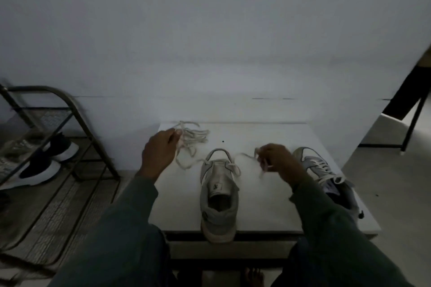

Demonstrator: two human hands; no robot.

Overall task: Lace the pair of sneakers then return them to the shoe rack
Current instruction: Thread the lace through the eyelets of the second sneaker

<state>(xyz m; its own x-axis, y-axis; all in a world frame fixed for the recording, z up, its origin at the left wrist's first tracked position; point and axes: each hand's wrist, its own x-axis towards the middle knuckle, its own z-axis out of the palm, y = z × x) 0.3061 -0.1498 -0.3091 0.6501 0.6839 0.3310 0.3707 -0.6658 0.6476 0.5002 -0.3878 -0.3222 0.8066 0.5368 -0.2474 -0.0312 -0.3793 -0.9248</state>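
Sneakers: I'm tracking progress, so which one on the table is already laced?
The right-hand sneaker, beside the right hand: lace criss-crosses up it. The centre sneaker has only one crossing.

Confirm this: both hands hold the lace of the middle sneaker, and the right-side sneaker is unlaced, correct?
One thing is wrong: in the head view the right-side sneaker is already laced up across its eyelets. The left hand and right hand do hold the lace of the middle sneaker.

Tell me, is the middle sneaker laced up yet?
Barely: the middle sneaker has its lace through only the front eyelets; left hand and right hand hold the loose ends.
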